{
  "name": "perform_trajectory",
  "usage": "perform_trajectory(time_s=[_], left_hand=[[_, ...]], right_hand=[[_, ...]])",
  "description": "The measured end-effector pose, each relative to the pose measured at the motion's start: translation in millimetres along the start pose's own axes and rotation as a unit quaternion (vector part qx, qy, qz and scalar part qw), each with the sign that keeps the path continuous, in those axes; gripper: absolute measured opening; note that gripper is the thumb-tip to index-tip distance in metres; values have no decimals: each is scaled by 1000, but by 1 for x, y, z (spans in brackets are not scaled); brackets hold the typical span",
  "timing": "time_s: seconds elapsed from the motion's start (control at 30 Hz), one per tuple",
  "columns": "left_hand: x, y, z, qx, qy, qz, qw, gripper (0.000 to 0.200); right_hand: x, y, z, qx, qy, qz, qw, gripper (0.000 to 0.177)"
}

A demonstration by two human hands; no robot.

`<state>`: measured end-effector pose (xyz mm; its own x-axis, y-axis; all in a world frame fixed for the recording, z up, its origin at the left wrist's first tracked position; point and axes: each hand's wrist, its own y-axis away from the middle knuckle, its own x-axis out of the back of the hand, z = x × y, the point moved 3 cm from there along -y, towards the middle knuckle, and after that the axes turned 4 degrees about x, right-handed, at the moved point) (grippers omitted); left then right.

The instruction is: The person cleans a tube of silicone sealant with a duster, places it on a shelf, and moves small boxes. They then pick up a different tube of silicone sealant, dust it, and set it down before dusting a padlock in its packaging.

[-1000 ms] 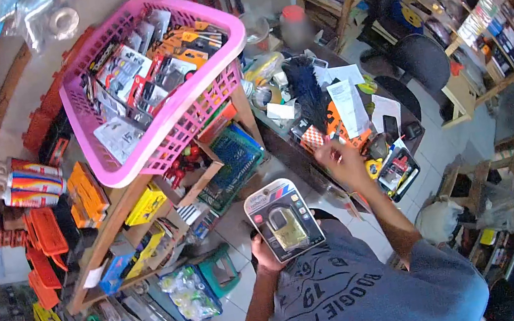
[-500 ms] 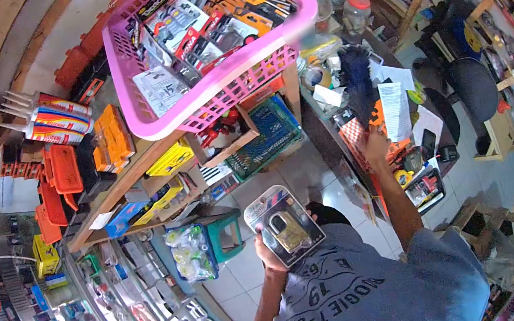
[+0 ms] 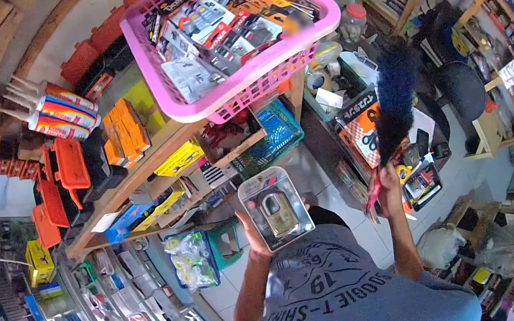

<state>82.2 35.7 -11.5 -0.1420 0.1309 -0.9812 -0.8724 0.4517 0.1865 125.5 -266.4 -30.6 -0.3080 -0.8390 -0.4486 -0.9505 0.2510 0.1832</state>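
My left hand (image 3: 254,234) is closed on the edge of a padlock in a clear blister pack (image 3: 277,210), held in front of my shirt. The padlock has a brass-coloured body and a thick shackle, and its pack faces up at me. Over on the right, my right hand (image 3: 390,189) grips the pinkish-red handle of a feather duster (image 3: 393,93). The duster's dark, bushy head points away from me, above a cluttered desk, covering part of the papers and an orange-and-white package (image 3: 361,133) there.
A pink basket (image 3: 247,104) full of packaged hardware stands on a wooden shelf ahead. Orange plastic trays (image 3: 69,166) and tubes (image 3: 63,118) are at the left. A clear bag of goods (image 3: 191,260) sits in a blue crate beside a green stool (image 3: 223,244). A glass display case runs lower left.
My right hand has lifted the feather duster from the desk and drawn it nearer to me. The padlock pack stays in my left hand, now more upright. The view has shifted slightly.
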Motion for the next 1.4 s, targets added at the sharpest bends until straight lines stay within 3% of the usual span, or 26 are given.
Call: perform_trajectory(time_s=[0.03, 0.1, 0.13, 0.2, 0.23, 0.27, 0.33, 0.37, 0.47, 0.6, 0.67, 0.73, 0.8, 0.87, 0.9, 0.93, 1.0, 1.03, 1.1, 1.13, 1.2, 1.23, 1.27, 1.33, 1.4], left_hand=[[1, 1, 1, 26, -8, -9, 1000, 117], [-12, 4, 2, 44, -12, -21, 999, 117], [-18, 5, 2, 63, -18, -32, 997, 117], [-13, 11, 3, 80, -21, -45, 996, 108], [9, 19, 5, 65, -90, 79, 991, 110], [34, 28, 10, 48, -158, 200, 966, 112], [83, 45, 10, 95, -182, 203, 957, 109], [84, 47, 9, 97, -179, 201, 958, 109], [82, 48, 3, 111, -118, 150, 975, 100], [74, 57, 17, 118, -51, 90, 988, 88], [64, 59, 29, 114, -33, 71, 990, 85], [27, 60, 50, 37, 56, -51, 996, 90], [16, 63, 55, 28, 89, -22, 995, 94], [53, 73, 58, 6, -63, 102, 993, 89], [118, 76, 53, 33, -52, 41, 997, 83], [86, 73, 47, 51, -156, 59, 985, 100], [75, 66, 43, 46, -120, 75, 989, 96], [73, 64, 42, 40, -81, 94, 991, 91], [59, 61, 48, 22, -6, 129, 991, 83], [51, 65, 53, 16, -7, 129, 992, 83], [12, 75, 72, -78, 27, 3, 997, 83], [14, 79, 80, -114, 34, 14, 993, 83], [12, 80, 84, -120, 28, 32, 992, 84], [15, 82, 84, -99, 33, 29, 994, 86], [21, 84, 79, -64, -28, 26, 997, 80]], right_hand=[[4, 8, -6, -1, 5, -2, 1000, 27], [9, 19, -11, -98, 3, -225, 969, 26], [19, 18, -16, -95, 5, -222, 970, 26], [12, 26, -26, -204, 91, -420, 880, 26], [13, 26, -31, -252, 195, -409, 855, 24], [-7, 27, -43, -251, 198, -408, 855, 24], [-37, 27, -53, -215, 393, -436, 780, 26], [-40, 22, -50, -221, 423, -452, 753, 30], [-78, 16, -47, -185, 431, -455, 757, 23], [-93, 7, -41, -159, 424, -482, 750, 29], [-79, 3, -46, -191, 442, -458, 747, 30], [-64, -1, -48, -242, 426, -432, 757, 22], [-65, -2, -47, -248, 412, -440, 758, 21], [-73, -2, -43, -246, 434, -433, 751, 23], [-93, -2, -43, -185, 464, -488, 716, 29], [-107, -2, -35, -183, 464, -488, 717, 29], [-139, 2, -23, 12, 429, -560, 709, 31], [-151, 3, -25, 13, 428, -559, 710, 31], [-171, 3, -28, -85, 449, -563, 689, 34], [-165, -2, -29, -83, 447, -568, 686, 34], [-133, -21, -33, -170, 473, -524, 687, 36], [-130, -24, -44, -151, 489, -496, 701, 28], [-119, -31, -47, -132, 496, -509, 691, 27], [-118, -32, -56, -243, 467, -514, 677, 34], [-135, -22, -50, -244, 458, -497, 695, 28]])
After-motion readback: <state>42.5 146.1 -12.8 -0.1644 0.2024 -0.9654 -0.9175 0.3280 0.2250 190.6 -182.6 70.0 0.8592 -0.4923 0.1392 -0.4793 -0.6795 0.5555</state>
